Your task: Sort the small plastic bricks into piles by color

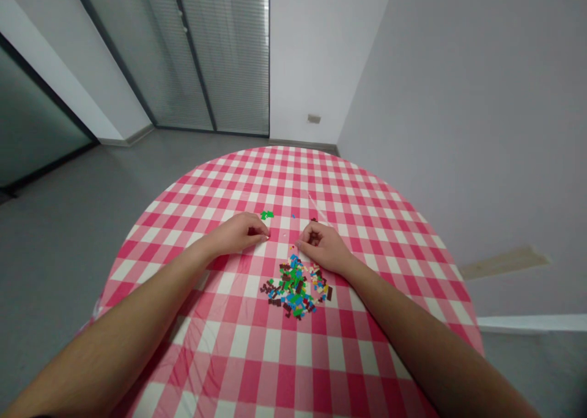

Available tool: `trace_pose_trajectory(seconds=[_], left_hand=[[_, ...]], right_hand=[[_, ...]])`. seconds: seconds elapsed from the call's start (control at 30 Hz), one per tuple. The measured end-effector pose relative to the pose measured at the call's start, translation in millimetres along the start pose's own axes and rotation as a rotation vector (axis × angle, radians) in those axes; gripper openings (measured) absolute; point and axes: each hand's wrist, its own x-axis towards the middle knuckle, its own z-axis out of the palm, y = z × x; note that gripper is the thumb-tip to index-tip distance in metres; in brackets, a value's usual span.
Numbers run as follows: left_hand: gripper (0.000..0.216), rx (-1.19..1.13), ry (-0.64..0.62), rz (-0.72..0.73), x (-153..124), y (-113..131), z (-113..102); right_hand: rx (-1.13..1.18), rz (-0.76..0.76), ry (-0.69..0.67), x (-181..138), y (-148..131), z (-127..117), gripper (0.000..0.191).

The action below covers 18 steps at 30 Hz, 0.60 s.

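A heap of small toy building bricks [293, 289] in green, blue, brown, yellow and white lies on the checked tablecloth. Beyond the heap and to its left is my left hand [236, 233], thumb and fingers pinched together; a tiny pale speck shows at the tips, too small to name. My right hand [326, 247] is curled just beyond the heap's right side, its fingertips also closed, and whatever they hold cannot be made out. Several green bricks [266, 214] lie past my left fingertips. Some brown bricks [314, 220] sit partly hidden behind my right hand.
A round table carries the red and white checked tablecloth [284, 369]. Between and beyond my hands lie a tiny blue brick [293, 216] and a few other small bits. A grey wall [481, 131] stands close on the right, with glass doors [220, 51] at the back.
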Motion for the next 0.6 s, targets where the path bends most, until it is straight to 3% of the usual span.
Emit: trace_pose_trajectory(seconds=[0.27,0.4,0.6], left_hand=[[0.015,-0.002,-0.132,0.038,-3.7,2.5,-11.3],[0.016,0.030,-0.118,0.063,-4.1,0.5,-12.8],[0.016,0.013,-0.086,0.072,-3.2,-3.9,-8.4]], right_hand=[[-0.043,-0.043,-0.039,-0.3,-2.3,-2.6,0.013],[-0.101,-0.110,-0.173,-0.3,-6.3,-5.1,0.005],[-0.244,-0.261,-0.286,-0.8,-10.9,-7.3,0.013]])
